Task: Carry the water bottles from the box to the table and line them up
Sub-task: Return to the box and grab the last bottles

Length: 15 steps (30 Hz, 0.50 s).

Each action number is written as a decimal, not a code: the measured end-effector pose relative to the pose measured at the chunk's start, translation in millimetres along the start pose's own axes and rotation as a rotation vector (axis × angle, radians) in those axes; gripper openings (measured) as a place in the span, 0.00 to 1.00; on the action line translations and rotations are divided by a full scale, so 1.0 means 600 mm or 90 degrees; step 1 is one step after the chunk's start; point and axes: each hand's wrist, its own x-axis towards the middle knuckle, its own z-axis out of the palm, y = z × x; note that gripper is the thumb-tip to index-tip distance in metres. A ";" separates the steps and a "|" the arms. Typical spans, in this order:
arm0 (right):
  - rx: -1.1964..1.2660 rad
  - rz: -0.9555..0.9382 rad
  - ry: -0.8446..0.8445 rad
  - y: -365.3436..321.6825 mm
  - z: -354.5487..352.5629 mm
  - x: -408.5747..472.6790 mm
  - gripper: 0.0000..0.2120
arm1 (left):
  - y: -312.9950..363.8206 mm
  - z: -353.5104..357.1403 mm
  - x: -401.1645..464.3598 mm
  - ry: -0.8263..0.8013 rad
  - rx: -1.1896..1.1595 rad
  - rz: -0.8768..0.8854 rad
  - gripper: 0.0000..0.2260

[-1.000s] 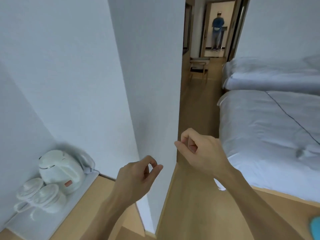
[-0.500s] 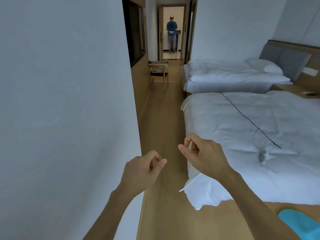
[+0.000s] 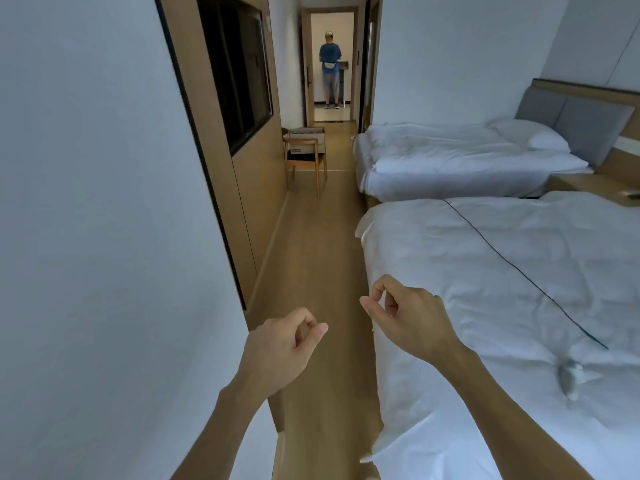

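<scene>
A cardboard box (image 3: 306, 139) sits on a wooden chair (image 3: 304, 165) far down the corridor, against the left wall. Its contents are too small to make out, and no water bottle shows anywhere. My left hand (image 3: 284, 344) is held out low in the centre, fingers loosely curled with the thumb near the forefinger, holding nothing. My right hand (image 3: 405, 320) hovers beside it at the corner of the near bed, curled the same way and also empty. Both hands are far from the box.
A narrow wood-floor corridor (image 3: 311, 254) runs between the white wall (image 3: 104, 237) on the left and two white beds (image 3: 502, 289) (image 3: 450, 157) on the right. A person (image 3: 330, 69) stands in the far doorway, back turned. A dark framed panel (image 3: 239, 71) hangs on the left.
The view has swung right, away from the kettle corner, and now looks down the corridor toward the chair. Both hands stay raised in front, empty and loosely curled.
</scene>
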 end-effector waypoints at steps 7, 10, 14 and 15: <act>0.005 -0.027 -0.010 0.130 0.072 0.265 0.10 | -0.052 0.041 0.275 0.006 0.034 0.003 0.12; -0.015 -0.041 -0.028 0.176 0.093 0.375 0.10 | -0.070 0.053 0.387 0.009 0.051 0.000 0.12; -0.018 -0.038 -0.051 0.234 0.131 0.507 0.10 | -0.104 0.074 0.518 0.008 0.056 -0.016 0.12; -0.020 -0.037 -0.055 0.249 0.143 0.538 0.11 | -0.115 0.082 0.549 0.003 0.058 -0.022 0.12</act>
